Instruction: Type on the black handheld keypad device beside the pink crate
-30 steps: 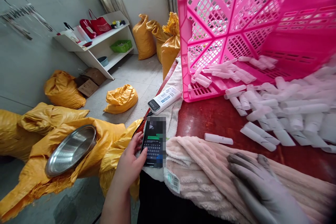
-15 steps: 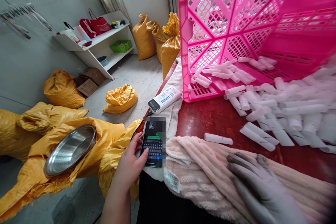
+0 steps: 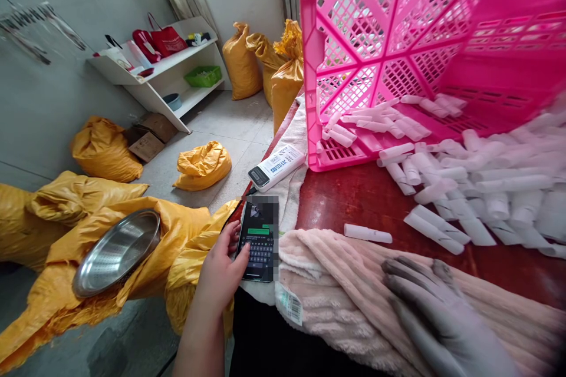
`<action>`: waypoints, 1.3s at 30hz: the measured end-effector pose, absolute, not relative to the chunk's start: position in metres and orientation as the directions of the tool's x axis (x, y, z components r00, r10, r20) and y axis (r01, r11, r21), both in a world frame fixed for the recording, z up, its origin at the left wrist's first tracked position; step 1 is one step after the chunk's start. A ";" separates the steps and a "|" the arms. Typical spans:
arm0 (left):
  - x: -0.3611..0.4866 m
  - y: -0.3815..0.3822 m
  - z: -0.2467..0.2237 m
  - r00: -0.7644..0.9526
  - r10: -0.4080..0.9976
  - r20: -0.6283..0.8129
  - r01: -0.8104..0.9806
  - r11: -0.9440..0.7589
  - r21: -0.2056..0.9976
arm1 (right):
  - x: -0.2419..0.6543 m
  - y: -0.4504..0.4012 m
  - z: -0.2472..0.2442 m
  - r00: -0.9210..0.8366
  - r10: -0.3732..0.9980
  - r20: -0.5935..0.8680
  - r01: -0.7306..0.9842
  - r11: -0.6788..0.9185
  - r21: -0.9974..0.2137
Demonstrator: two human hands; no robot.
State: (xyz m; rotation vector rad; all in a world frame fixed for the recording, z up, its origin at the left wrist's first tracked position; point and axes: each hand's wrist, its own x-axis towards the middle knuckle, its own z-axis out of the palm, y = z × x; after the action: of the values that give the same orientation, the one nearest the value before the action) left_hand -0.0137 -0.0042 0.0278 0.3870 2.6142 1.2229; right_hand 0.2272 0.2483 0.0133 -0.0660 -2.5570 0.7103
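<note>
My bare left hand [image 3: 224,268] is wrapped round the left side of a phone [image 3: 257,247], its thumb over the on-screen keyboard. Part of the phone is pixelated. In a grey glove, my right hand [image 3: 435,312] lies with extended fingers on a folded pink ribbed cloth [image 3: 336,283]. Just above the cloth, one white tube [image 3: 368,233] rests on the red table [image 3: 349,200]. Beyond the phone is a white power bank [image 3: 277,168] with a cable.
A pink basket [image 3: 312,100] lies on its side, with many white tubes [image 3: 481,188] in and before it. Yellow sacks [image 3: 106,150] stand on the floor; a metal bowl [image 3: 117,253] rests on sacking at left. Behind is a white shelf [image 3: 177,79].
My left thumb has shifted slightly up and left over the phone's keyboard. My right hand has not visibly moved.
</note>
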 end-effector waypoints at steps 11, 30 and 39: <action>-0.022 -0.007 0.020 -0.948 0.298 -0.114 0.025 0.426 0.904 | 0.228 0.249 0.013 -0.884 0.154 0.442 -0.090 0.871 -0.483; -0.020 -0.016 0.023 -0.895 0.426 -0.134 0.070 0.430 0.900 | 0.225 0.248 0.016 -0.882 0.151 0.446 -0.096 0.869 -0.485; -0.017 -0.026 0.024 -0.847 0.515 -0.130 0.161 0.482 0.861 | 0.224 0.248 0.015 -0.888 0.160 0.431 -0.081 0.868 -0.490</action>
State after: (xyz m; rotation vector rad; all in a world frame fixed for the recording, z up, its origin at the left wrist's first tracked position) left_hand -0.0173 -0.0258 0.0239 0.5654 2.3609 1.3143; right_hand 0.2241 0.2482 0.0148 -0.0580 -2.5704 0.7020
